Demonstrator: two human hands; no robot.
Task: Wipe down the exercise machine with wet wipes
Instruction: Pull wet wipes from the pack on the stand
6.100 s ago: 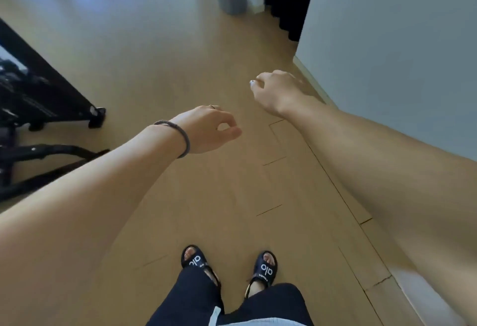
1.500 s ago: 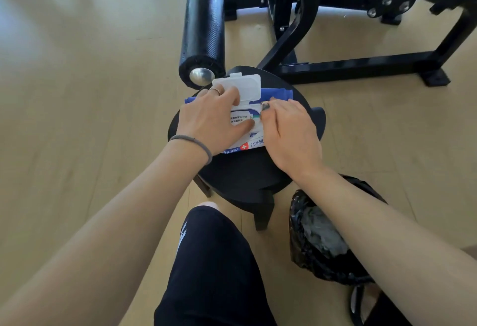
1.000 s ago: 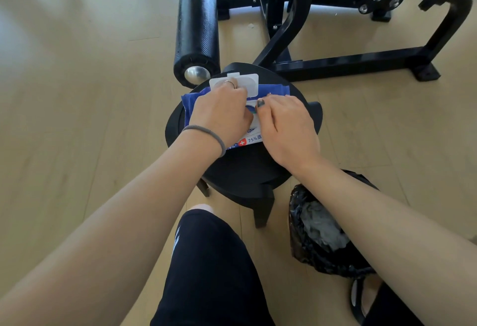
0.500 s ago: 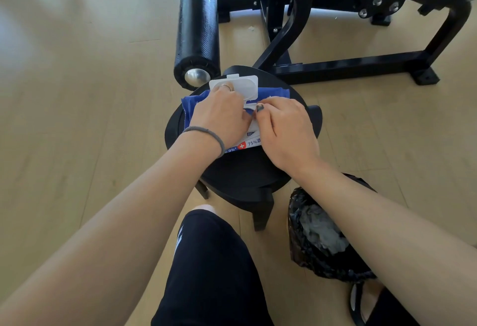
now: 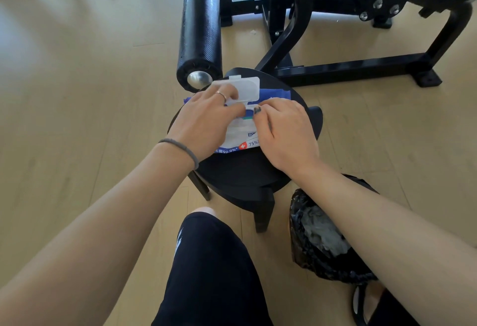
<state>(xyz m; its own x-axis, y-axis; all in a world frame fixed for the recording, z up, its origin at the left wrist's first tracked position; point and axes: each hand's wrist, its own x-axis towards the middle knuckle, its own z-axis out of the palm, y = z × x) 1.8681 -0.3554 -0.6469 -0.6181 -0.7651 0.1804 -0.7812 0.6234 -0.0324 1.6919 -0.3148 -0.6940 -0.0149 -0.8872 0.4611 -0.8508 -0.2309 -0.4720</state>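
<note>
Barely begun: left hand [image 5: 206, 121] pressing pack [image 5: 238, 139] on stool [image 5: 240, 170], right hand [image 5: 281, 129] pinching at its opening (lid [image 5: 241, 88] up), machine [image 5: 335, 28] unwiped.

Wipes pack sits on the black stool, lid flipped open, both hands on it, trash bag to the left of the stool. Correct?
One error: the black trash bag sits to the right of the stool, not the left. The head view shows it under the right forearm. The rest holds: the wipes pack lies on the stool, its lid flipped open, left hand and right hand on it.
</note>
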